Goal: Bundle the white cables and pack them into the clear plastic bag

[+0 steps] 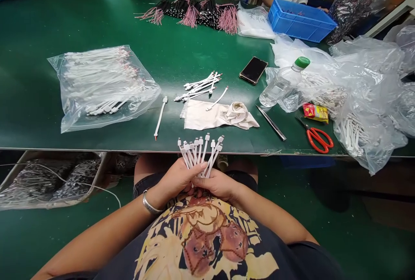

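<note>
The green table (106,24) stretches away beyond your grip, its near edge just past your knuckles, so probably everything laid on it is meant to be within your sight and reach. Well off to the right of the grip are heaped plastic bags (372,111), and ahead to the left lies a clear bag (78,117) full of similar white leads, perhaps kept aside to leave the space before you for loose ones. Nearer, straight ahead of the grip, a pale cloth (207,117) is spread flat with one end bunched up, likely placed there to be handy. Your left hand (181,174) and right hand (220,183) meet close to your belly, both closed around one bunch, left thumb lying across it; the low, tucked hold seems chosen to steady the fan. Red-handled scissors (319,139) and a slim metal tool (271,123) lie to the right of the grip. Past the cloth is a small loose pile (201,84), and one single lead (160,117) rests just ahead to the left. The white cables (199,152) you hold rise out of the grip, connectors upward and spread; their lower ends are hidden by your fingers.
</note>
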The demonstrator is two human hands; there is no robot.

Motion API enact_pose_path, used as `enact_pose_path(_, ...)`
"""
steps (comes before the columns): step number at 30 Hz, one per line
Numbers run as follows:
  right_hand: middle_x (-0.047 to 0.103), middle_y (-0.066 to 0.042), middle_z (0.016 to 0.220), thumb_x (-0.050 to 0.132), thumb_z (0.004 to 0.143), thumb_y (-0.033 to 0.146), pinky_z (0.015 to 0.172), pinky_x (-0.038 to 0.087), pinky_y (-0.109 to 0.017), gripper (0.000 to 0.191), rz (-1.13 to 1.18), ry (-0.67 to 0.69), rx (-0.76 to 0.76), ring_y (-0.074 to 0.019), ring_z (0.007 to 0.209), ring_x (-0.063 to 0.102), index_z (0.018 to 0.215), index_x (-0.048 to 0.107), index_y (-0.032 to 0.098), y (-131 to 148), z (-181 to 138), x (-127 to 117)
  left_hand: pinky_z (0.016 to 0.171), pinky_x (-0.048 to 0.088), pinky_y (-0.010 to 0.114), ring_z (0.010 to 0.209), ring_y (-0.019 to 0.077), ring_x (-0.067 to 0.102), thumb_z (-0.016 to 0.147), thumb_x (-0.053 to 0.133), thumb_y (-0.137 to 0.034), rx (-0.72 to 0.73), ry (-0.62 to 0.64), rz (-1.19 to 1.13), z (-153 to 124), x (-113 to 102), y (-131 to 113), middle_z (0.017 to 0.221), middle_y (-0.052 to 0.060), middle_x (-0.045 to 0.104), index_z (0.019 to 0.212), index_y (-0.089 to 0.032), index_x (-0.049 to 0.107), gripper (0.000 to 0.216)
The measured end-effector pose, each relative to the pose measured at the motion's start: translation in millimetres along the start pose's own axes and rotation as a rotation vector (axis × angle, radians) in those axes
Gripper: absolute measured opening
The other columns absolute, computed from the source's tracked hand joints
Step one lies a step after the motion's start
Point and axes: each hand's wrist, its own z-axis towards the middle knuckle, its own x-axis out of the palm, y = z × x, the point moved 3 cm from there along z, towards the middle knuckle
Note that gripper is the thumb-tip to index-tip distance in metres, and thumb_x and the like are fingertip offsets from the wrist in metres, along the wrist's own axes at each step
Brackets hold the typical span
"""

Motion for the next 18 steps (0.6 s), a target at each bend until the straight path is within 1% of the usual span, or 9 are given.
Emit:
enact_pose_path(4,0.062,-0.002,0.063,0.070,0.061,0.062,0.050,0.039,-0.022,0.051,-0.027,-0.035,0.015,-0.0082,0.052,0.054,0.067,0.065,0.011,-1,2,1,0.029,0.029,0.018,0.031,0.0091,0.045,0.072,0.065,-0.052,-0.067,-0.013,0.032,2,6,-3,0.050,-0.001,0.057,0.090,-0.016,0.062,0.040)
enact_pose_path(7,0.061,-0.001,0.061,0.071,0.059,0.063,0.049,0.039,-0.023,0.052,-0.039,-0.052,0.013,-0.0081,0.050,0.052,0.067,0.063,0.013,-1,3,1,0.029,0.030,0.019,0.031,0.0106,0.047,0.073,0.065,-0.050,-0.074,0.011,-0.028,2,10,-2,0.047,-0.001,0.056,0.084,-0.016,0.063,0.036)
enact_pose_path(9,0.061,-0.001,0.061,0.069,0.059,0.065,0.050,0.039,-0.023,0.054,-0.049,-0.035,0.008,-0.0074,0.050,0.051,0.068,0.061,0.013,-1,3,1,0.031,0.031,0.019,0.032,0.0119,0.049,0.073,0.065,-0.049,-0.079,0.028,-0.076,1,12,-2,0.045,-0.001,0.055,0.079,-0.017,0.062,0.033)
enact_pose_path(12,0.060,-0.001,0.064,0.065,0.062,0.068,0.052,0.040,-0.023,0.056,-0.092,-0.002,-0.001,-0.0072,0.051,0.051,0.070,0.062,0.012,-1,1,0,0.031,0.028,0.019,0.031,0.0107,0.045,0.073,0.065,-0.049,-0.113,0.016,-0.095,-1,13,-4,0.041,-0.002,0.052,0.075,-0.015,0.062,0.034)
enact_pose_path(13,0.061,-0.002,0.066,0.064,0.064,0.067,0.053,0.042,-0.024,0.055,-0.117,0.012,-0.007,-0.0078,0.053,0.052,0.072,0.063,0.012,0,0,0,0.032,0.029,0.020,0.032,0.0106,0.046,0.072,0.067,-0.048,-0.121,0.003,-0.107,-2,13,-5,0.042,-0.002,0.053,0.076,-0.015,0.064,0.033)
enact_pose_path(14,0.062,-0.002,0.069,0.063,0.066,0.066,0.056,0.043,-0.024,0.054,-0.140,0.028,-0.019,-0.0087,0.057,0.054,0.075,0.064,0.012,1,-2,0,0.035,0.034,0.020,0.036,0.0110,0.050,0.071,0.069,-0.045,-0.116,-0.013,-0.132,-3,13,-7,0.047,-0.001,0.058,0.078,-0.014,0.066,0.032)
enact_pose_path(15,0.062,-0.003,0.073,0.064,0.067,0.063,0.061,0.045,-0.025,0.053,-0.159,0.048,-0.033,-0.0099,0.062,0.056,0.079,0.065,0.012,2,-4,0,0.042,0.041,0.021,0.044,0.0122,0.056,0.069,0.072,-0.041,-0.104,-0.029,-0.169,-4,13,-10,0.055,0.001,0.063,0.081,-0.013,0.068,0.031)
enact_pose_path(16,0.063,-0.003,0.078,0.066,0.067,0.061,0.066,0.046,-0.026,0.051,-0.171,0.071,-0.046,-0.0111,0.068,0.057,0.083,0.065,0.012,4,-6,1,0.052,0.047,0.023,0.055,0.0139,0.061,0.066,0.075,-0.037,-0.087,-0.041,-0.209,-4,12,-12,0.066,0.004,0.068,0.084,-0.013,0.069,0.030)
enact_pose_path(18,0.064,-0.004,0.085,0.068,0.068,0.057,0.075,0.047,-0.029,0.049,-0.183,0.110,-0.064,-0.0136,0.077,0.059,0.089,0.066,0.013,8,-10,2,0.073,0.050,0.026,0.077,0.0174,0.065,0.064,0.077,-0.032,-0.065,-0.046,-0.260,-6,11,-15,0.086,0.007,0.072,0.087,-0.013,0.072,0.031)
